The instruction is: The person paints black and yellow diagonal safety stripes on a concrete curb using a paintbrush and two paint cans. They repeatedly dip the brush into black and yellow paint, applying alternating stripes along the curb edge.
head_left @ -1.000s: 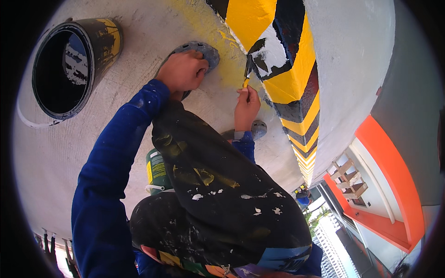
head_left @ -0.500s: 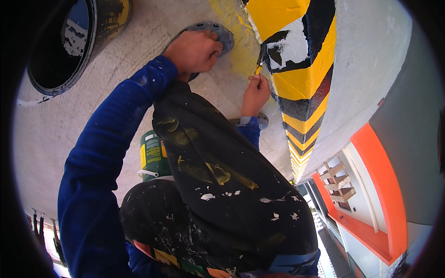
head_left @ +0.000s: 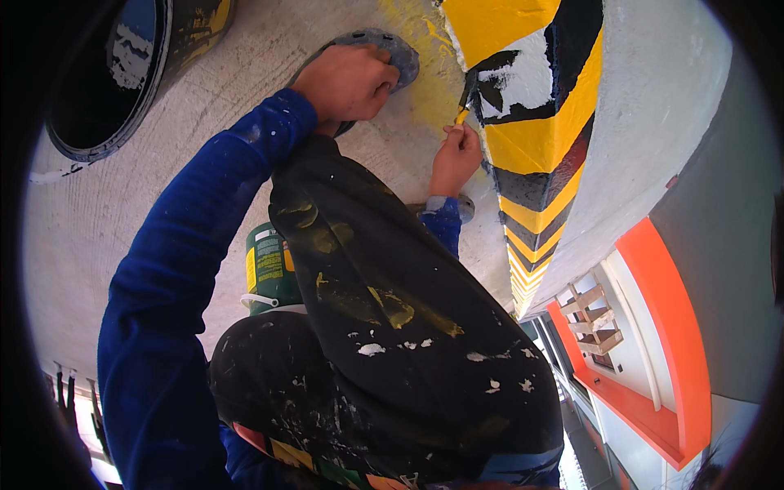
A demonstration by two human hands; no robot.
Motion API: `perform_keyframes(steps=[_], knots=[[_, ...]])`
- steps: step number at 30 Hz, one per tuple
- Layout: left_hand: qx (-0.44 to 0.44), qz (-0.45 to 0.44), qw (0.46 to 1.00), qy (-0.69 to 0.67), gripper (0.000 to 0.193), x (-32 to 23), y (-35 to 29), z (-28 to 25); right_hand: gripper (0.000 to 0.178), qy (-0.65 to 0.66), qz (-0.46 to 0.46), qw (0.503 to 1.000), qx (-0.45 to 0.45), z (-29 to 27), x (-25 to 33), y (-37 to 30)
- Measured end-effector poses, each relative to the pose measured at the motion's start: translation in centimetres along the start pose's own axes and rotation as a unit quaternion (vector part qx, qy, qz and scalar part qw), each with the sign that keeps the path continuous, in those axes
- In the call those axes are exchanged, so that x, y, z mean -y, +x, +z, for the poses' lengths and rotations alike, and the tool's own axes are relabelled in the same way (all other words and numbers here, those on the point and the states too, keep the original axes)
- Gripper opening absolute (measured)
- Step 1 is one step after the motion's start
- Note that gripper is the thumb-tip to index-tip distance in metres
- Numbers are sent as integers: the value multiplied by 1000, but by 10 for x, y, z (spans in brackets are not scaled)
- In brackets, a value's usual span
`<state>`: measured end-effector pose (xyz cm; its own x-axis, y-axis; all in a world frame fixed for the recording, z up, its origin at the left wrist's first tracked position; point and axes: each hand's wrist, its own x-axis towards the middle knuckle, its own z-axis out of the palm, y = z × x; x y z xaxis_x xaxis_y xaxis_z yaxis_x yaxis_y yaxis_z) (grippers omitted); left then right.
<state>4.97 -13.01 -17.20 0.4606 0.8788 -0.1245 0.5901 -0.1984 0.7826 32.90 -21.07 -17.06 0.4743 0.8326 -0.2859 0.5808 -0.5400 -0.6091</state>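
My right hand (head_left: 456, 161) pinches a paintbrush (head_left: 462, 115) by its yellow handle. The dark bristles touch the lower edge of a curb (head_left: 539, 145) striped in yellow and black, beside a patch of white with black paint around it. My left hand (head_left: 343, 84) is closed, its fingers curled over a grey shoe (head_left: 402, 61) just past my bent knee. Whether anything lies inside those fingers is hidden. Paint smears mark my dark trousers (head_left: 384, 286).
A large bucket (head_left: 163, 90) with a dark inside stands at the upper left. Behind my leg is a green pail (head_left: 269, 265) with a white handle. Yellow paint stains the concrete floor (head_left: 420, 49) along the curb. An orange-framed wall opening (head_left: 694, 343) is at the right.
The view has shifted slightly, with the curb a little farther right. My right hand and the brush have tilted slightly, still at the curb's lower edge. My left hand stays over the shoe.
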Motion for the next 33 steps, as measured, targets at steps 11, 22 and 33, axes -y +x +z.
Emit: perform_keyframes(steps=[11,22,33], knots=[[4,-7,1000,-2,14,-1,0,0,26,9,-23,1000,-13,0,10,-2],[2,0,1000,8,14,-1,1,1,27,12,-12,1000,-18,-1,13,-2],[4,-3,1000,3,15,-2,1,-1,25,16,-15,1000,-19,-2,14,-2]])
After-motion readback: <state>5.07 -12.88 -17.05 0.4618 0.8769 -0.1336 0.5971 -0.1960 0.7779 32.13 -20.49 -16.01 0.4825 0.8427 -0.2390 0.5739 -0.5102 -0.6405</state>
